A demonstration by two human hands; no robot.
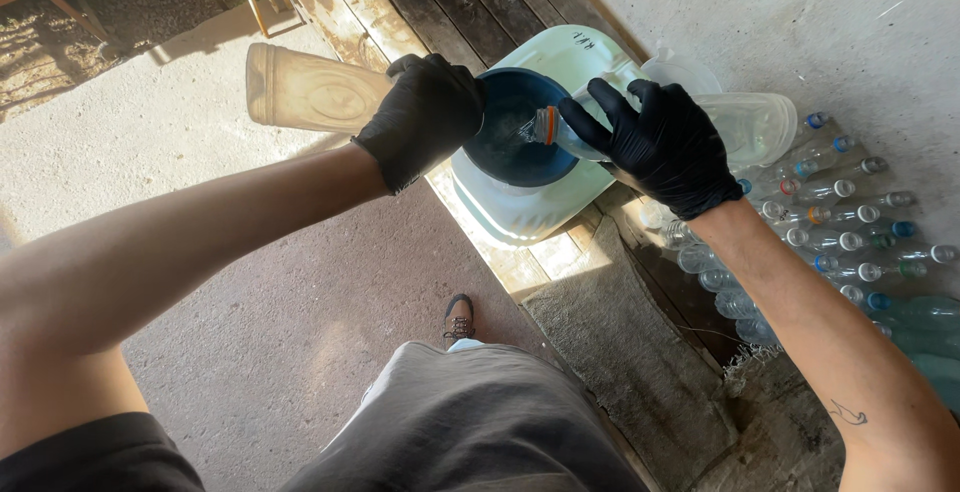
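Observation:
Both my hands wear black gloves. My right hand (pixel 665 147) grips a small clear plastic bottle (pixel 560 132) with an orange neck ring, tipped mouth-down so liquid runs into a dark blue funnel (pixel 510 157). The funnel sits in the top of a large pale green canister (pixel 530 207) standing on a wooden plank platform. My left hand (pixel 425 117) holds the funnel's left rim. A second pale canister (pixel 305 89) lies on its side just beyond my left hand.
Many clear plastic bottles (pixel 850 217) with coloured caps lie stacked at the right, against a whitish wall (pixel 800 22). A clear plastic tub (pixel 750 127) stands behind the green canister. Wooden planks (pixel 480 2) run away ahead. My shoe (pixel 459 318) rests on the concrete floor (pixel 150 162).

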